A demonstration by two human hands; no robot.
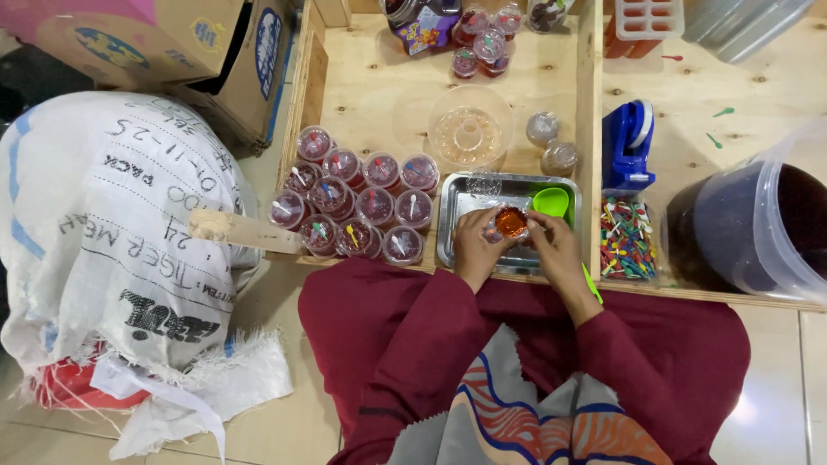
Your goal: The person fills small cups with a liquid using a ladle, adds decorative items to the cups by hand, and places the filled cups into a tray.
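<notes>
Head view: left hand and right hand both pinch an orange cup over the near tray.

Orange-red jelly cup, silver tray, green scoop, blue tape dispenser

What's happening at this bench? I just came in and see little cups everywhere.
A person in dark red sleeves holds a small orange-filled cup between the left hand and right hand, over a metal tray that also holds a green scoop. To the left sits a cluster of lidded red cups with tiny spoons on top. A box of coloured spoons stands to the right.
</notes>
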